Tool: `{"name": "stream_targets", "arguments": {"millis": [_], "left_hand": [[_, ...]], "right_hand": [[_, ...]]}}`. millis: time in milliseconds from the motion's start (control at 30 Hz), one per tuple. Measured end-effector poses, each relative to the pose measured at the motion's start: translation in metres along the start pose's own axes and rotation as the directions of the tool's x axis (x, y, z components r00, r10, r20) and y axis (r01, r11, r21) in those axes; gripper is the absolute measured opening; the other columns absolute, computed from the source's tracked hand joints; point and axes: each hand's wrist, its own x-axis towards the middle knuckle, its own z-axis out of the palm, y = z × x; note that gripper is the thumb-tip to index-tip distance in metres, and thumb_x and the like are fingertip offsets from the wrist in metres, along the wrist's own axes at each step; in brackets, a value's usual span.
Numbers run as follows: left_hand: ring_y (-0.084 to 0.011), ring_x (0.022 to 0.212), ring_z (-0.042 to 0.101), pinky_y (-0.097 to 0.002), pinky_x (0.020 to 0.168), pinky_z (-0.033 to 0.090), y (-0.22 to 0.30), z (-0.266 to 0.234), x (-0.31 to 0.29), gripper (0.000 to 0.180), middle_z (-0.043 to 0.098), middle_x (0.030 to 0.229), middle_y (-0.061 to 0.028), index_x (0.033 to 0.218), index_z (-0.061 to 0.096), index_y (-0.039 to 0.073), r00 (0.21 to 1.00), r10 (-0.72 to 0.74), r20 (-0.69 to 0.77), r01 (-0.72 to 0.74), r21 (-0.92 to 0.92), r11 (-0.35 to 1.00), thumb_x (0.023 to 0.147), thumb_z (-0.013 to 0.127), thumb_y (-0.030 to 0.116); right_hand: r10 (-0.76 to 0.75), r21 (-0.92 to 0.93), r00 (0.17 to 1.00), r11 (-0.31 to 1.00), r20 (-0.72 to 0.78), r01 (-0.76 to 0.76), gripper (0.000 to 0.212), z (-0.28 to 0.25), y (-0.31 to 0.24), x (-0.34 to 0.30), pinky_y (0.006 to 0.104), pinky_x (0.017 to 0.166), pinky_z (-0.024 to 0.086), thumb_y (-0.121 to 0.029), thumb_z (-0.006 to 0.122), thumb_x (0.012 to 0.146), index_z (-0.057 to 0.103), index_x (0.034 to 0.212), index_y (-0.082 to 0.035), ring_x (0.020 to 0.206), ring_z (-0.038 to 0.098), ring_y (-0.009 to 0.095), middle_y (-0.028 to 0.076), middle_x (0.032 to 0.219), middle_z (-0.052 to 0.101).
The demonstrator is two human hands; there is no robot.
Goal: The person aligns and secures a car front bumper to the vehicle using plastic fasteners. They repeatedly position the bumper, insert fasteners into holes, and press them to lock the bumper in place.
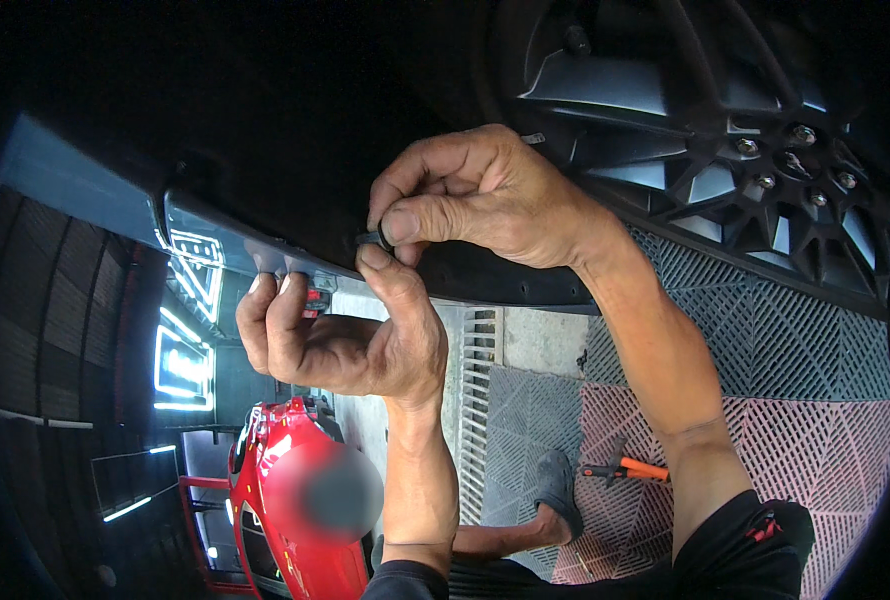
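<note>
My right hand (475, 195) is closed, its thumb and forefinger pinching a small black piece (372, 239) that looks like a clip, mostly covered by the fingertips. Just below it, my left hand (350, 345) has bent fingertips against the shiny body panel (233, 238) of a car. The left thumb reaches over the panel's edge, close beside the black piece. Behind both hands the dark wheel arch (295, 150) lies in deep shadow, so its inside is hard to make out.
A dark spoked wheel (795, 165) is at the upper right. An orange-and-black hand tool (625, 468) lies on the grid floor tiles (765, 445) near my foot (555, 490). A drain grate (477, 400) runs past my left forearm. Farther off stands a red car (300, 490).
</note>
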Motion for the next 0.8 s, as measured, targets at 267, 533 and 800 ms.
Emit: {"name": "stream_targets", "arguments": {"millis": [267, 533, 800], "left_hand": [[-0.0166, 0.122, 0.051, -0.0366, 0.1, 0.045, -0.001, 0.0, -0.001, 0.062, 0.042, 0.134, -0.0066, 0.136, 0.038, 0.011, 0.999, 0.038, 0.004, -0.038, 0.066, 0.997, 0.09, 0.079, 0.012], [-0.0154, 0.124, 0.049, -0.0357, 0.1, 0.044, -0.003, -0.002, -0.001, 0.062, 0.041, 0.135, -0.0066, 0.137, 0.038, 0.011, 0.999, 0.05, 0.019, -0.051, 0.073, 0.996, 0.09, 0.079, 0.011], [-0.0168, 0.126, 0.049, -0.0367, 0.102, 0.044, -0.001, -0.002, -0.001, 0.062, 0.041, 0.136, -0.0069, 0.138, 0.037, 0.011, 0.999, 0.043, 0.024, -0.044, 0.048, 0.998, 0.091, 0.077, 0.008]], "right_hand": [[0.01, -0.057, 0.999, 0.998, 0.05, -0.007, 0.019, -0.009, -0.007, 0.004, 0.0308, 0.079, 0.065, -0.014, 0.073, 0.096, 0.075, 0.111, -0.002, 0.084, 0.076, 0.017, 0.01, 0.096, 0.076], [-0.032, -0.005, 0.998, 0.999, 0.063, 0.032, 0.019, -0.005, 0.002, 0.001, 0.0312, 0.079, 0.065, -0.016, 0.073, 0.096, 0.075, 0.11, -0.002, 0.086, 0.076, 0.017, 0.01, 0.096, 0.076], [-0.134, -0.193, 0.99, 0.971, 0.043, 0.14, 0.02, 0.001, -0.003, 0.002, 0.0314, 0.079, 0.065, -0.017, 0.073, 0.096, 0.076, 0.11, -0.003, 0.086, 0.076, 0.018, 0.01, 0.096, 0.076]]}}
